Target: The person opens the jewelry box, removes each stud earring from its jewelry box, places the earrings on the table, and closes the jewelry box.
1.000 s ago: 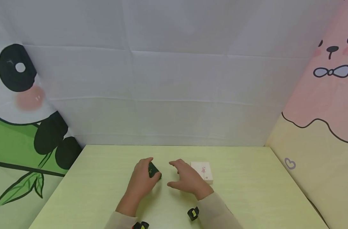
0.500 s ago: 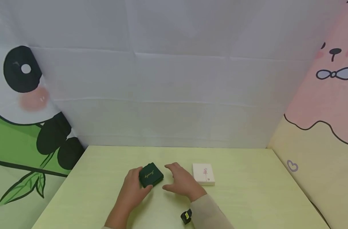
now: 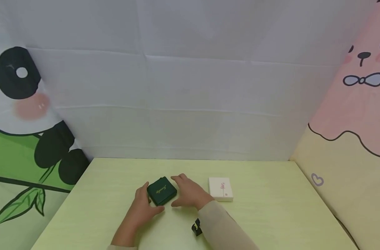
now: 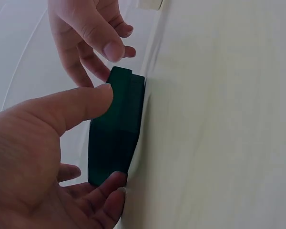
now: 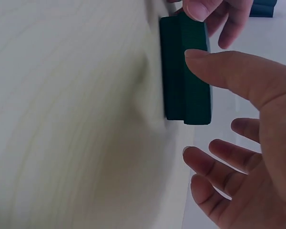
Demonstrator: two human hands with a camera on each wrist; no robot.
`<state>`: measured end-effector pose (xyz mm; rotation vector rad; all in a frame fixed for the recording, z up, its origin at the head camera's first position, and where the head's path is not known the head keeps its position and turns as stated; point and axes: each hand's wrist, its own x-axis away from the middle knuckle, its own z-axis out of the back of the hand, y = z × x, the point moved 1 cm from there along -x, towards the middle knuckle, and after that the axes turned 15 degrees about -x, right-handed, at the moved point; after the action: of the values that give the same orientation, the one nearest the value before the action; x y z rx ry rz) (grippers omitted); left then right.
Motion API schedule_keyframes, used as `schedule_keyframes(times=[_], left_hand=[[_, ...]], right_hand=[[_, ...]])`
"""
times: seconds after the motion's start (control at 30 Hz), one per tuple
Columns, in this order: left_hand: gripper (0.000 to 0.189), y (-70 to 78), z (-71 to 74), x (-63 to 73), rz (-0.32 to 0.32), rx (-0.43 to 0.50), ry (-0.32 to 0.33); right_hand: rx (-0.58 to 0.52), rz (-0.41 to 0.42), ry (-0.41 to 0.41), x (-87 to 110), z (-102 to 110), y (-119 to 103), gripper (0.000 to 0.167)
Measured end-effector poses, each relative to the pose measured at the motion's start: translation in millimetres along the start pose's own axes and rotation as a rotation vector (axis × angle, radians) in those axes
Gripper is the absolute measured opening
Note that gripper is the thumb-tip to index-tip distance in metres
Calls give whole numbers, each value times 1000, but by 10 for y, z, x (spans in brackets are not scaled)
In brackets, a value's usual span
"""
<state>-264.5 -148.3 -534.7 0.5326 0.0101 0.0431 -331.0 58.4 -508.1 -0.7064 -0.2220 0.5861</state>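
Note:
A small dark green box [image 3: 162, 191] with gold script on its lid lies on the pale yellow table [image 3: 255, 225], set at an angle. My left hand [image 3: 141, 206] is at its left side with fingers and thumb spread, the fingertips right at the box's edge in the left wrist view. On the other side my right hand [image 3: 191, 192] is held with thumb and fingers apart, close to the box's right edge. In the right wrist view the right thumb [image 5: 219, 69] overlaps the box [image 5: 185, 71], while the other fingers [image 5: 219, 167] curve loosely below it.
A white box [image 3: 220, 189] with a pink flower print lies to the right, just beyond my right wrist. A pale cloth wall [image 3: 190, 132] stands behind the table, with printed cartoon panels on both sides. A black wrist device [image 3: 196, 227] sits at my right sleeve.
My left hand has moved left and down, off the green box, so its lid now shows fully. My right hand has moved left, closer to the box. The white box has stayed in place.

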Motion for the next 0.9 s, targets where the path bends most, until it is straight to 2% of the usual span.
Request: schedule_keyframes(times=[0.23, 0.43, 0.63, 0.9], left_hand=[[121, -5, -43, -104, -4, -16, -6], [110, -20, -77, -162, -17, -49, -2], [106, -1, -53, -139, -57, -33, -16], [104, 32, -22, -87, -89, -2, -52]], right_hand=[[-12, -5, -22, -85, -76, -21, 100], [-56, -24, -33, -98, -108, -64, 98], [-68, -17, -45, -117, -129, -87, 98], [-3, -12, -82, -154, -111, -94, 97]])
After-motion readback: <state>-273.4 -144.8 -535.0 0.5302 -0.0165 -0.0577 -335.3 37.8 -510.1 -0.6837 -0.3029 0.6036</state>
